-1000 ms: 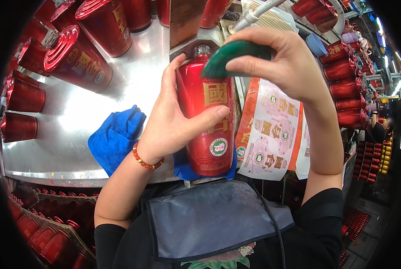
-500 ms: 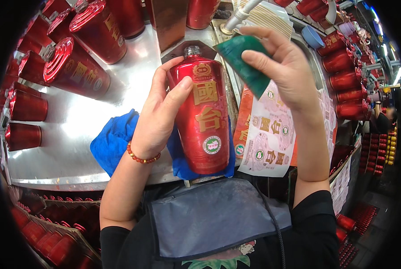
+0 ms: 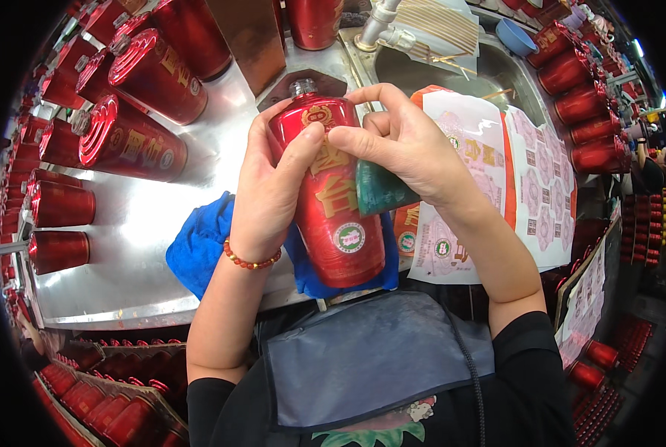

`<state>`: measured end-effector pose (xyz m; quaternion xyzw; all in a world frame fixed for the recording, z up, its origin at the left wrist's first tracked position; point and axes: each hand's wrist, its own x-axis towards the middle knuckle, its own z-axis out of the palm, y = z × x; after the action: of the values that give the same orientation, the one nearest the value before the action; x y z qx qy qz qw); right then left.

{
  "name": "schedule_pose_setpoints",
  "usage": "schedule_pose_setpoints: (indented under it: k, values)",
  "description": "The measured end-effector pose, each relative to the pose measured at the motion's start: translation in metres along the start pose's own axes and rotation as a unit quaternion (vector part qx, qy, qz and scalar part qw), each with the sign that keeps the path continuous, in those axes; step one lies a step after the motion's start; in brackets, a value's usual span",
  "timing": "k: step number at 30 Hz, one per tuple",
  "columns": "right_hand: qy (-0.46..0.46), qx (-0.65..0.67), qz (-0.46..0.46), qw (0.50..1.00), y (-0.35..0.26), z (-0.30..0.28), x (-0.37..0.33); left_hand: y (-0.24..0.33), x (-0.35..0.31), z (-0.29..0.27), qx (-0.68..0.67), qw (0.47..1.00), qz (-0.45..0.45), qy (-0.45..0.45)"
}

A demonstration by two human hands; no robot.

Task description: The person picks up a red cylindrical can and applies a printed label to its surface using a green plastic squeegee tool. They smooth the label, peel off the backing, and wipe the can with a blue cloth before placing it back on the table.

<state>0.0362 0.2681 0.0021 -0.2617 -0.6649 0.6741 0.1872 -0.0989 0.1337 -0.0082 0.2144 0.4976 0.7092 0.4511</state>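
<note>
A glossy red bottle (image 3: 333, 201) with gold characters and a round sticker stands tilted over a blue cloth (image 3: 199, 242) at the front of a steel counter (image 3: 124, 223). My left hand (image 3: 269, 186) wraps the bottle's left side, thumb across its front. My right hand (image 3: 407, 145) holds a green scouring pad (image 3: 381, 190) against the bottle's right side, its fingertips meeting my left thumb near the bottle's shoulder.
Several red bottles (image 3: 128, 141) lie and stand across the counter's left and back. A sink (image 3: 459, 67) with a tap (image 3: 377, 26) is behind. Printed label sheets (image 3: 497, 186) lie to the right. More red bottles (image 3: 582, 104) line the right side and the racks below.
My right hand has come down with the green pad from above the bottle's top to its right side. The bottle has turned its front toward me and tilted.
</note>
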Motion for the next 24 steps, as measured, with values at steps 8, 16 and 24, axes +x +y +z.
schedule_pose_setpoints:
  k: [8,16,24]
  values:
    - [-0.025,0.005,0.018,1.0,-0.007,0.0,0.0,0.001,-0.002,-0.001,0.002,1.0,0.001,0.001]
    - [-0.056,0.03,0.07,0.996,-0.02,-0.006,0.009,0.007,0.004,-0.017,-0.025,1.0,0.007,-0.009]
    - [-0.086,-0.017,0.079,0.993,-0.027,-0.008,0.021,0.012,0.009,0.0,0.023,1.0,0.007,0.02]
